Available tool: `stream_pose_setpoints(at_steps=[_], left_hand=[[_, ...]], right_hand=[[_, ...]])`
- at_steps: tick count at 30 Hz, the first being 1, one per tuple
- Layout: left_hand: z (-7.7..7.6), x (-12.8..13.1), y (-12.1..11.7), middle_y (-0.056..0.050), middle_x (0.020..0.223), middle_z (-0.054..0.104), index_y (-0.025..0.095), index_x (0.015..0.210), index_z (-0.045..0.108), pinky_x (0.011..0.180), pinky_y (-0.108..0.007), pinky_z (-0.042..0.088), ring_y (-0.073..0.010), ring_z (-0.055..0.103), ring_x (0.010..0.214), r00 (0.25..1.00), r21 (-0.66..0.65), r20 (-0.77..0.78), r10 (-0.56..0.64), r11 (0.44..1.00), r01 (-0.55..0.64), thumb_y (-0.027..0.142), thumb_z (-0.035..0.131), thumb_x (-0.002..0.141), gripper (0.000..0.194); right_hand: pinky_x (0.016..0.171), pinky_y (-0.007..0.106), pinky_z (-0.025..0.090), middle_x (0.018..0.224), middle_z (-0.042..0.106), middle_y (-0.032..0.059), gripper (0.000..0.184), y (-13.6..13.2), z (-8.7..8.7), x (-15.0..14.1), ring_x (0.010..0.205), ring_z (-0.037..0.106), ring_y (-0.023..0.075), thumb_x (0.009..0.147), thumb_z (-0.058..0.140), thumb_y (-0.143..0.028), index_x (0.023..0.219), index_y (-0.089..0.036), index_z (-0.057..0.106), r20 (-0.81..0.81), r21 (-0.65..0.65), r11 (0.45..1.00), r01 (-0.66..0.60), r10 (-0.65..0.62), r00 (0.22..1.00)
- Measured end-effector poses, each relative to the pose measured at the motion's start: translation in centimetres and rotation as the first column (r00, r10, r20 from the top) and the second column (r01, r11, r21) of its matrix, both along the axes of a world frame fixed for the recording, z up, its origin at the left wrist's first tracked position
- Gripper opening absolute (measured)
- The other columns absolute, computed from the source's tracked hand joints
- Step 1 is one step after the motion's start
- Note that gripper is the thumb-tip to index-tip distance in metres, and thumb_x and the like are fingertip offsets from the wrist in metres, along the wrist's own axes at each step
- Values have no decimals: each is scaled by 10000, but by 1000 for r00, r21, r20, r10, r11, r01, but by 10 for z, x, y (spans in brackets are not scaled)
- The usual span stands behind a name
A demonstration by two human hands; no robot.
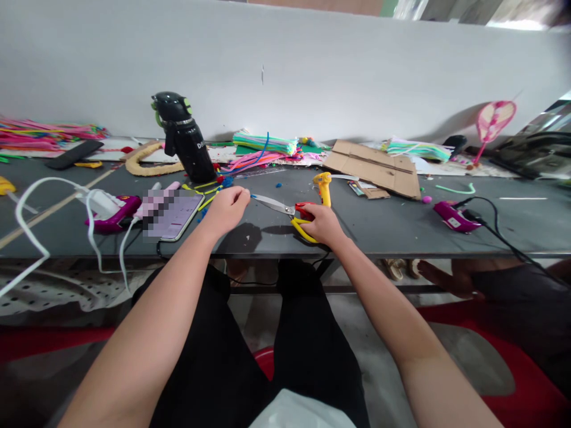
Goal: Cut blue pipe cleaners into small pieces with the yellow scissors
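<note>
My right hand [325, 223] is wrapped round the red and yellow handles of a pair of scissors [276, 205]. Its blades point left and lie close together, just above the table. At their tips my left hand [229, 208] is closed in a pinch, and a small blue piece [253, 196] shows at its fingertips. The kind of piece is too small to tell. Behind the scissors stands a yellow hot glue gun [324, 187] with a whitish glue stick in it. A phone [178, 217] lies left of my left hand, beside yellow pipe cleaners [208, 201].
A black bottle [190, 145] stands behind my left hand. Cardboard [372, 168] and bundles of pipe cleaners [265, 144] lie along the wall. Purple power sockets [455, 217] with cables sit at both sides. A person [513, 297] sits at the right.
</note>
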State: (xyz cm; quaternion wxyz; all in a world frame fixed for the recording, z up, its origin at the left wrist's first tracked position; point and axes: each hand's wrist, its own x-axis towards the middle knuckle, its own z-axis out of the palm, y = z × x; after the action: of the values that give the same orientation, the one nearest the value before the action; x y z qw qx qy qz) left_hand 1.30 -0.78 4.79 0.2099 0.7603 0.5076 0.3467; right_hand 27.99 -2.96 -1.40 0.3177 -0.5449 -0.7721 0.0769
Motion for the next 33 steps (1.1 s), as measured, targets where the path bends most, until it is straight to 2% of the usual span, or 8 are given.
stream_pose_setpoints(at_steps=[8, 13, 21, 28, 33], left_hand=[[0, 0, 0, 16, 559, 401, 199, 631, 425, 557, -290, 268, -133, 378, 558, 1000, -15, 9, 1, 1000, -1, 378, 426, 918, 339], [0, 0, 0, 15, 555, 406, 200, 634, 425, 553, -287, 273, -133, 376, 558, 1000, -20, 21, 2, 1000, -2, 395, 429, 922, 348], [-1, -3, 2, 18, 569, 433, 193, 655, 464, 557, -285, 283, -128, 393, 560, 999, -21, 35, 19, 1000, -18, 418, 440, 925, 353], [-3, -7, 5, 17, 594, 471, 184, 661, 496, 569, -270, 315, -124, 430, 579, 994, -41, 106, -12, 999, 16, 435, 481, 913, 355], [-5, -7, 6, 17, 602, 479, 182, 668, 514, 572, -266, 323, -123, 438, 588, 990, -41, 136, -24, 999, 30, 430, 499, 907, 344]], right_hand=[[594, 264, 293, 699, 630, 21, 134, -1, 1, 0, 636, 489, 145, 687, 616, -270, 637, -201, 512, 7, 12, 1000, -3, 3, 1000], [586, 264, 281, 648, 590, 10, 205, -1, 0, 0, 612, 463, 140, 696, 623, -316, 614, -208, 470, 23, 12, 1000, 12, -13, 1000], [565, 264, 267, 639, 565, 4, 238, -1, 0, 0, 596, 438, 133, 719, 638, -399, 664, -204, 514, -10, 9, 996, 88, -88, 996], [580, 251, 293, 659, 555, -11, 257, -1, 1, 1, 592, 407, 109, 738, 657, -410, 692, -188, 536, -53, -1, 1000, -20, 20, 998], [580, 254, 284, 663, 553, -11, 254, 0, 1, 1, 594, 394, 106, 749, 657, -405, 696, -180, 553, -52, 14, 999, -43, 44, 998]])
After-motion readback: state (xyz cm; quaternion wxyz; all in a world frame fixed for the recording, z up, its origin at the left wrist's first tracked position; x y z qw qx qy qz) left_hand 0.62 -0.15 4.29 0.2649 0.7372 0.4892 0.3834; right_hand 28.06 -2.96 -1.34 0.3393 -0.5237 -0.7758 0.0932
